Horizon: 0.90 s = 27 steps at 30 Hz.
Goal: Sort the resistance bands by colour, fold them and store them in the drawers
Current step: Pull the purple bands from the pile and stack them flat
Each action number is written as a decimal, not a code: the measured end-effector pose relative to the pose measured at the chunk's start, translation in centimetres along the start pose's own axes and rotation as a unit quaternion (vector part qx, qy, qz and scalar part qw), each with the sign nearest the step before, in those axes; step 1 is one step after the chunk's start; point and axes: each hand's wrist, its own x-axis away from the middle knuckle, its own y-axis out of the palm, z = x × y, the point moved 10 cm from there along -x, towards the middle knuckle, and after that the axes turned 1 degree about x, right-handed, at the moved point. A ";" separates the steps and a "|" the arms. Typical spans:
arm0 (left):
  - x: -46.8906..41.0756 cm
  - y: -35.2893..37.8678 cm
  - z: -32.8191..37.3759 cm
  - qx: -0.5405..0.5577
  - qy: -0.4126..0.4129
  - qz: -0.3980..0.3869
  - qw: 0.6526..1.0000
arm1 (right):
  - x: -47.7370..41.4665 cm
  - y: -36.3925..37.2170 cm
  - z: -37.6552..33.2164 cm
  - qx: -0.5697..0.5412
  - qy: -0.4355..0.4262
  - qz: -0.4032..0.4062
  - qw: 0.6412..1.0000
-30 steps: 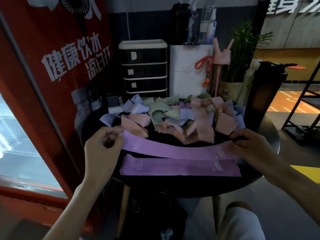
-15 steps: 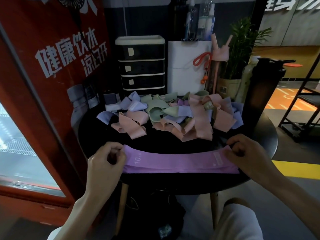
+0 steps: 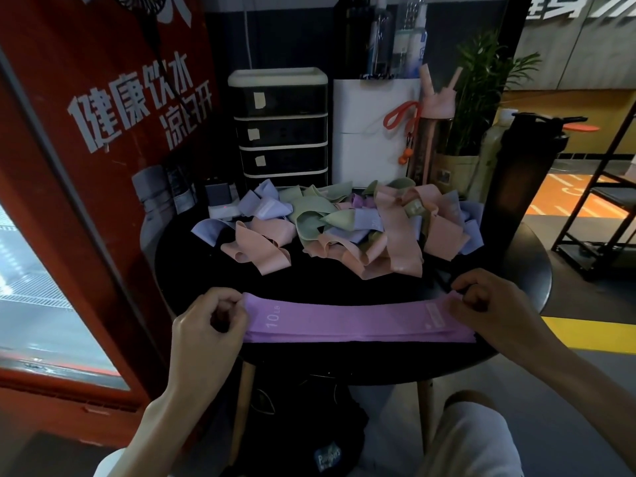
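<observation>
— Down comes our upper band, now stacked on the lower band at the bench's near edge.
— We've got left hand and right hand pinching an end each, the long axis running left to right between them. Drawers wait behind the unsorted pile.

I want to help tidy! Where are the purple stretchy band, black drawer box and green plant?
Purple stretchy band (image 3: 351, 321): head view, middle of its top.
Black drawer box (image 3: 285, 132): head view, second drawer front.
Green leafy plant (image 3: 481, 84): head view, its leaves.
</observation>
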 end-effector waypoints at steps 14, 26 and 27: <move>-0.1 1.9 5.2 -0.104 0.167 -0.071 0.978 | 0.0 0.2 -2.0 0.095 -0.083 0.002 0.992; 1.4 11.3 7.8 -0.155 0.207 -0.375 0.890 | 0.1 3.4 -3.8 0.225 -0.152 -0.131 0.954; 0.7 11.4 8.3 -0.157 0.208 -0.368 0.893 | -0.1 3.4 -4.0 0.227 -0.154 -0.136 0.952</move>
